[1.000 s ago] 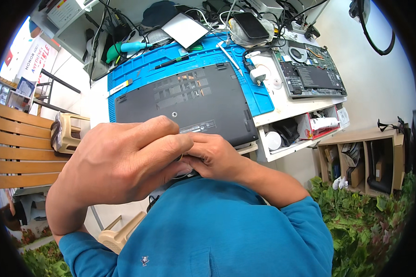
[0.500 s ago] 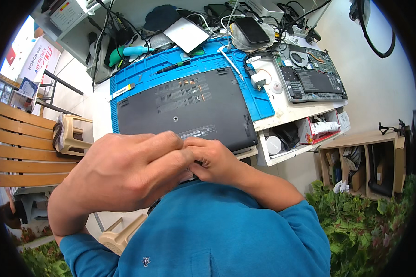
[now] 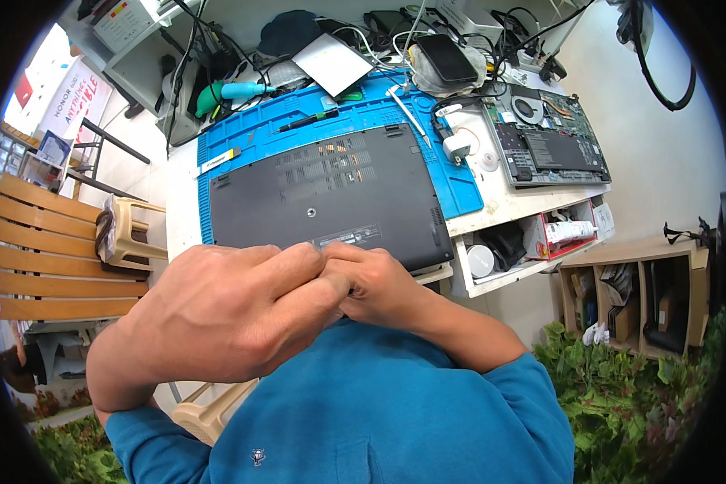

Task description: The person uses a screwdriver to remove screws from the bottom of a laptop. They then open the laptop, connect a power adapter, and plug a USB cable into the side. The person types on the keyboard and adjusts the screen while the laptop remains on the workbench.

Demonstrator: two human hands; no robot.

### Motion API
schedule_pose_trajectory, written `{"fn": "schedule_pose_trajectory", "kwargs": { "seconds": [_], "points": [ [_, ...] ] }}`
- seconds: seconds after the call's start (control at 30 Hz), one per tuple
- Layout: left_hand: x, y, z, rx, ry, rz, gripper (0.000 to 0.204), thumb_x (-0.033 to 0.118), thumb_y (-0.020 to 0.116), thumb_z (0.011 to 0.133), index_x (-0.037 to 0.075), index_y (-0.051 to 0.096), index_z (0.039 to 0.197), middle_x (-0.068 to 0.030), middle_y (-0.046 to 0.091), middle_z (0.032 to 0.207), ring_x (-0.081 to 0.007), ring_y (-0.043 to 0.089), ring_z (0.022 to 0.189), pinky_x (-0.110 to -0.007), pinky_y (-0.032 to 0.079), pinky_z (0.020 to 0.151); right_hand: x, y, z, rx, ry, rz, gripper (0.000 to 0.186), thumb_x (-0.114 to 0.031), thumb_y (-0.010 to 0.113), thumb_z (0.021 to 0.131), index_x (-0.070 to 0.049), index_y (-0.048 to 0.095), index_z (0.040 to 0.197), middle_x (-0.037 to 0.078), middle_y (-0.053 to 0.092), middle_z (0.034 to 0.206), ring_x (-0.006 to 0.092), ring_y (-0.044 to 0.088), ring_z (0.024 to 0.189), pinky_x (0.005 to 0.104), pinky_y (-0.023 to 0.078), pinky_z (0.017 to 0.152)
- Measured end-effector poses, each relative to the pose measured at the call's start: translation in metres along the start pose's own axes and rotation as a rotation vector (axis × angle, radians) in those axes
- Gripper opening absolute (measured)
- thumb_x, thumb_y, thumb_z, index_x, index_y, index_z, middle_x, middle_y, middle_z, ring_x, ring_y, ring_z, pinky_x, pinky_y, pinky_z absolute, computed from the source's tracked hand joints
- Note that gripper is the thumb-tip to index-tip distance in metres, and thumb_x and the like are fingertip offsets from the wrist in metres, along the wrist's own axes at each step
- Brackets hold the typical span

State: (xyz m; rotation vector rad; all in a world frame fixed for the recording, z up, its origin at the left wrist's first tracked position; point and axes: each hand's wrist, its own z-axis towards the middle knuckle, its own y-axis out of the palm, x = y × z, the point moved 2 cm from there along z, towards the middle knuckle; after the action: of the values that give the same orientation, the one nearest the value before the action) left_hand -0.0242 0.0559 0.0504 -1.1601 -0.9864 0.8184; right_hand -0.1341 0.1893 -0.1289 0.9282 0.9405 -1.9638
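Note:
My left hand [image 3: 230, 310] is closed, its curled fingers meeting the fingertips of my right hand [image 3: 379, 286] low in front of my body, at the near edge of a closed black laptop [image 3: 319, 181]. My right hand is closed too. Whatever their fingertips grip is hidden behind them. The laptop lies underside up on a blue work mat [image 3: 460, 185], with a screwdriver [image 3: 302, 123] and a white slim tool [image 3: 407, 117] beyond it.
An opened laptop [image 3: 548, 137] sits right of the mat, above an open drawer [image 3: 492, 282]. Behind are a phone [image 3: 446, 58], a white square sheet [image 3: 331, 63] and tangled cables. A slatted wooden bench [image 3: 52, 258] and plastic stool [image 3: 129, 242] stand left, a shelf unit [image 3: 629, 302] right.
Both hands, still together, appear lower in the view, and the desk and surroundings have also shifted down in the picture. What the fingers hold has become more hidden.

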Motion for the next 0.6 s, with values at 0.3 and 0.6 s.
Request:
{"fn": "schedule_pose_trajectory", "kwargs": {
  "seconds": [0.3, 0.6],
  "points": [
    [-0.002, 0.003, -0.002, 0.025, 0.001, 0.016, 0.035, 0.020, 0.092, 0.083, 0.008, 0.077, 0.112, -0.0040, 0.070, 0.096, -0.0196, 0.073, 0.071, -0.034, 0.053, 0.053, 0.004, -0.002, -0.001, -0.018, -0.050, 0.006, 0.017, -0.003, 0.083, 0.089, -0.003, 0.068, 0.098, 0.009, 0.072, 0.110, 0.0352, 0.075, 0.085, 0.0433, 0.061, 0.073],
    [-0.007, 0.002, -0.001, -0.033, 0.049, 0.026, 0.035, 0.025, 0.088, 0.087, 0.009, 0.076, 0.115, -0.0028, 0.064, 0.092, -0.0202, 0.068, 0.067, -0.037, 0.054, 0.057, -0.005, 0.000, -0.007, 0.134, -0.037, -0.144, 0.019, -0.007, 0.086, 0.089, -0.003, 0.071, 0.101, 0.007, 0.068, 0.099, 0.0276, 0.072, 0.074, 0.0411, 0.059, 0.066]
  ]
}}
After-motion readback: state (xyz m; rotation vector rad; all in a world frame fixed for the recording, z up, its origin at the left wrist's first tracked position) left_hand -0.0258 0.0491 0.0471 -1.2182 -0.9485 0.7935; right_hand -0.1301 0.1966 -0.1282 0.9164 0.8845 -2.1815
